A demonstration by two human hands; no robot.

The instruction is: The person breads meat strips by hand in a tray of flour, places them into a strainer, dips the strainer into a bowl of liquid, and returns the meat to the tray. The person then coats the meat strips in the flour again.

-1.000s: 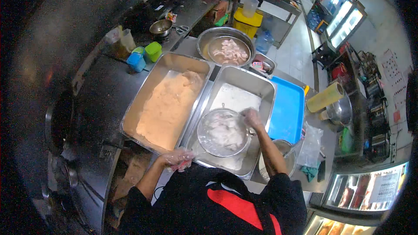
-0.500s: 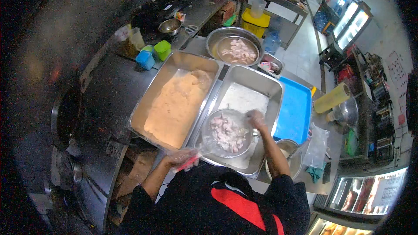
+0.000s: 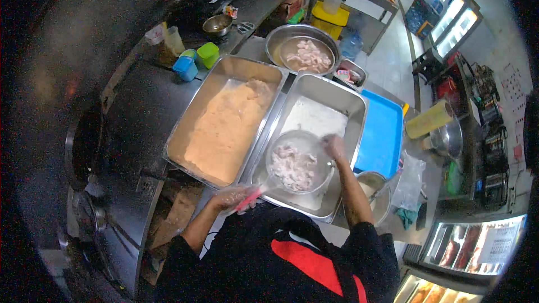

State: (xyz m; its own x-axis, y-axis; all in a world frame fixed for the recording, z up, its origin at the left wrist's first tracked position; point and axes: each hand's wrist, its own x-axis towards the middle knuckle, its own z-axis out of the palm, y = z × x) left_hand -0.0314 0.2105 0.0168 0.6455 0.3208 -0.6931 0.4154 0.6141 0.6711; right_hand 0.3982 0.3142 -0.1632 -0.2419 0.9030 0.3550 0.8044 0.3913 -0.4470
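My left hand [image 3: 234,197], in what looks like a clear plastic glove, is closed round the red handle of a round mesh strainer [image 3: 275,175]. Pale raw meat pieces [image 3: 295,169], dusted white, lie in the strainer. It is held over a steel pan [image 3: 359,113] with white flour [image 3: 314,116] in it. My right hand [image 3: 334,147] is curled in at the strainer's right rim, and its fingers are slightly blurred. Left of this pan stands a second steel pan [image 3: 178,145] with an orange-tan powder [image 3: 227,129].
A large steel bowl [image 3: 273,36] with meat in liquid stands beyond the pans. On the right are a blue tray [image 3: 379,134], a wrap roll [image 3: 429,119] and a plastic bag [image 3: 411,182]. Green [image 3: 208,55] and blue [image 3: 185,68] containers stand at the left pan's far corner.
The strainer has shifted slightly right and up with my left hand, and the meat in it has moved. My right hand stays near its rim, a little higher.
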